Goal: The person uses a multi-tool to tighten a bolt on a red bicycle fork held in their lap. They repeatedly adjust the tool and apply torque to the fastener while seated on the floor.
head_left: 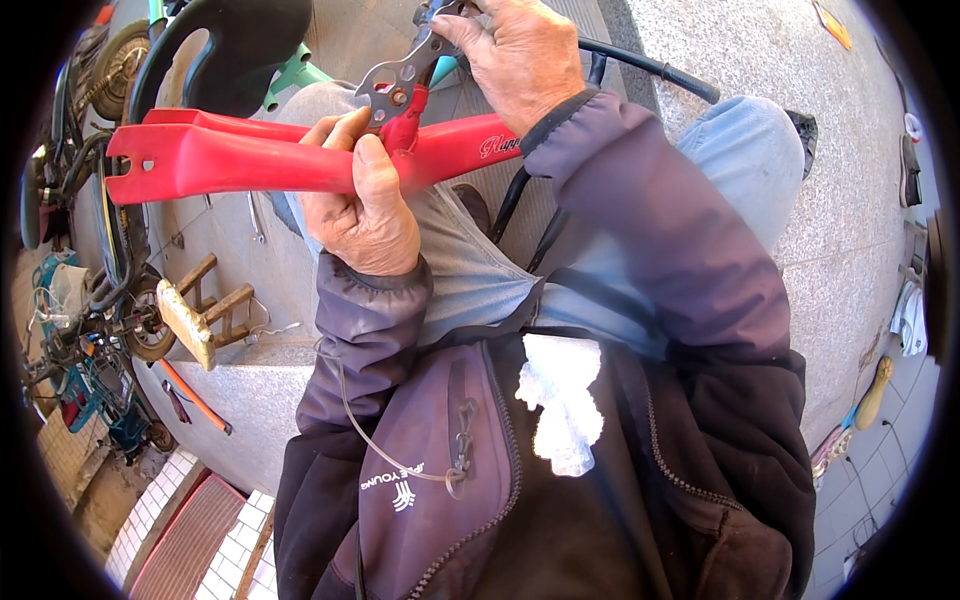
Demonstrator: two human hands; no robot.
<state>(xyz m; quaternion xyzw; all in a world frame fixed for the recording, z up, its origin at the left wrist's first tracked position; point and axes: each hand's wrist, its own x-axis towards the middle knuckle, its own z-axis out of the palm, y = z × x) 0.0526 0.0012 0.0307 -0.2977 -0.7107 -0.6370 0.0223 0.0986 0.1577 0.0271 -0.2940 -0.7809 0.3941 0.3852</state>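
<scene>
A red bicycle frame part (250,165) lies across my lap, its forked, slotted end pointing left. My left hand (365,205) is wrapped round its middle, the thumb up on the near side. A flat grey metal plate with holes (392,85) stands above the red part near a bolt, beside my left fingertips. At the plate's upper end my right hand (525,60) is closed, thumb against the metal. A darker metal piece (430,15) shows there, partly cut off by the picture's top edge. The right sleeve hides the red part's right end.
A black bar with a grip (660,72) lies beyond my right arm. Upper left are a large black curved piece (250,40) and a green frame piece (295,75). Bicycles (115,270) and a small wooden stool (190,320) stand at left. Slippers (908,170) sit far right.
</scene>
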